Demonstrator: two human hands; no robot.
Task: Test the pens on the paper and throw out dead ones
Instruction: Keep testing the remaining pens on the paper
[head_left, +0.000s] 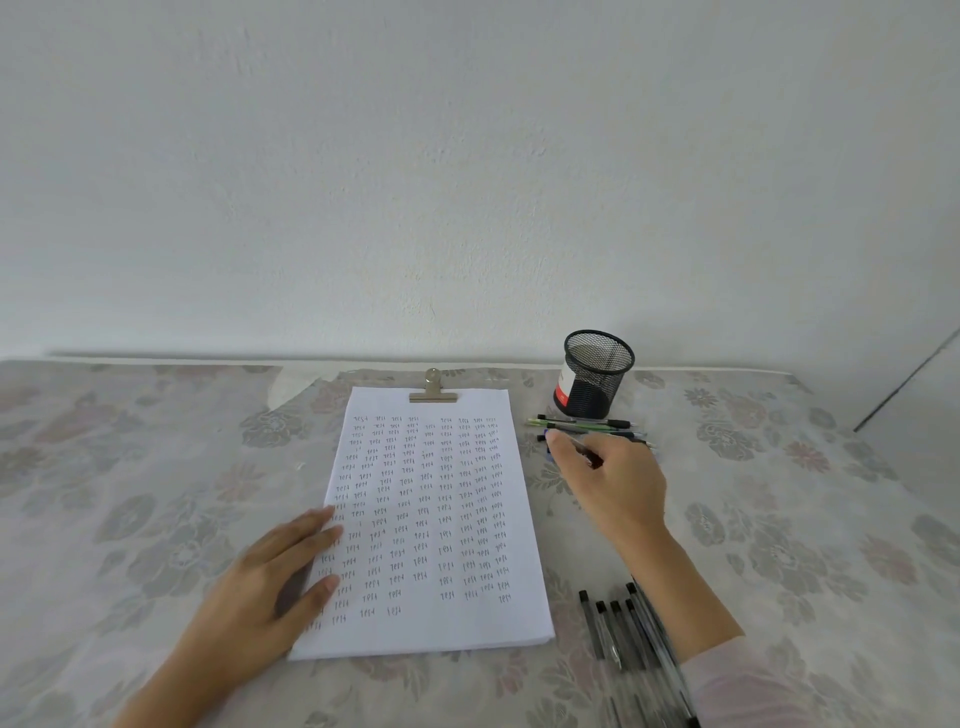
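The fingers (558, 441) of the right hand (613, 483) are curled and pinch a pen (584, 452) between thumb and forefinger, just right of the paper's far half. The pen is blurred; its barrel seems to slant from far-left down to near-right, and which end holds the tip cannot be told.

The left hand (270, 577) lies flat, fingers straight and together, pressing on the left edge of the paper (441, 629).

The step in hand, by my reading, is picking up the next pen to try. The next move calls for turning its tip down and bringing it left to a bare patch — the sheet is nearly filled with small written rows, with room mostly along the near edge.

Just beyond the right hand, a few far pens (587, 426) lie side by side, long axes running left to right. A black mesh cup (597, 374) stands upright behind them.

Near the right forearm, a fan of dark near pens (618, 634) points away from the person, caps at the far end.

The paper's long axis runs away from the person, and a metal clip (432, 392) holds its far edge. Everything rests on a flower-patterned surface (156, 467) — no bin for dead pens is in view.
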